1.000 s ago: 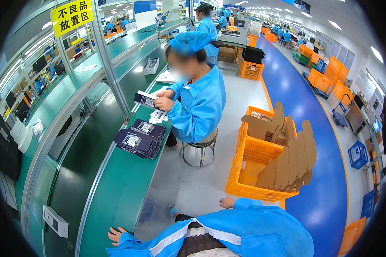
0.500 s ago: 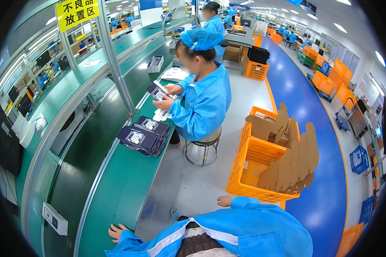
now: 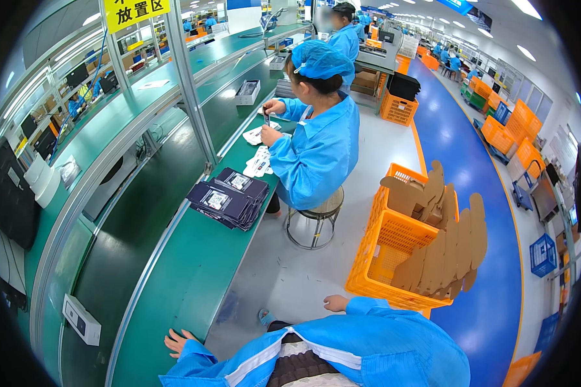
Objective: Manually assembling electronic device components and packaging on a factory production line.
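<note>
My left hand lies on the green workbench near its front end, fingers spread, with nothing in it. Beside my body my right hand hangs over the floor, loosely bent, and no object shows in it. The orange crate is the thing nearest to it, a short gap away. Further along the bench lies a pile of flat dark printed packages with white labels, apart from my left hand. White printed sheets lie just beyond that pile.
A seated co-worker in blue holds a small dark piece at the bench, on a round stool. Brown cardboard pieces stick out of the orange crates. A small white box is at the lower left, beside a metal frame post.
My view has shifted, so the bench and crates sit lower and further right. The co-worker held a dark package before and now holds a smaller piece. My hands stay nearly where they were.
</note>
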### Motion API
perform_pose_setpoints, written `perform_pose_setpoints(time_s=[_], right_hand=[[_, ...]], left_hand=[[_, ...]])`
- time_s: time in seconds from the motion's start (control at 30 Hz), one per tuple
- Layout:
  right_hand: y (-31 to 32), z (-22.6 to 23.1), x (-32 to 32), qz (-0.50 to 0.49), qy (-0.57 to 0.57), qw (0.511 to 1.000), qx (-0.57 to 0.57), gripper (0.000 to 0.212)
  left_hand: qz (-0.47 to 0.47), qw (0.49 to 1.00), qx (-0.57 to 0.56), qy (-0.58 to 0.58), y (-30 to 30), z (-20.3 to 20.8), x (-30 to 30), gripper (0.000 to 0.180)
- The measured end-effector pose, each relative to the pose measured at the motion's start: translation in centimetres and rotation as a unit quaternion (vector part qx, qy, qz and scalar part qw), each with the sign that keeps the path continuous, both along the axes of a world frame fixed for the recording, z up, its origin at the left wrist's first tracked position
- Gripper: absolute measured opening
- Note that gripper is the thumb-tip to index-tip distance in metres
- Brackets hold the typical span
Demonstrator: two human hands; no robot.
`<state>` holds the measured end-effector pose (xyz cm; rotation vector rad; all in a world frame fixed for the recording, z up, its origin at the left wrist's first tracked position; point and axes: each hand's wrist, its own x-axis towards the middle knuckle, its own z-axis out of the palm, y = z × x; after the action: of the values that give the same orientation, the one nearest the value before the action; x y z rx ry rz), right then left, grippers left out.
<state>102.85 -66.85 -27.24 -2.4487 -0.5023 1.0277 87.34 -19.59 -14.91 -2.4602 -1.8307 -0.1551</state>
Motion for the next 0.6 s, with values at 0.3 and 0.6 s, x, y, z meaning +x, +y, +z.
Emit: perform_pose_setpoints(time_s=[0.3,0.6], right_hand=[[-0.5,0.3,-0.2,-0.016,-0.002,1.000,-0.001,0.045],[-0.8,0.6,-0.7,-0.012,0.015,0.999,-0.026,0.046]], left_hand=[[0.009,1.000,-0.001,0.003,0.4,-0.3,0.2,0.044],[0.011,1.000,0.018,0.005,1.2,-1.8,-0.4,0.046]])
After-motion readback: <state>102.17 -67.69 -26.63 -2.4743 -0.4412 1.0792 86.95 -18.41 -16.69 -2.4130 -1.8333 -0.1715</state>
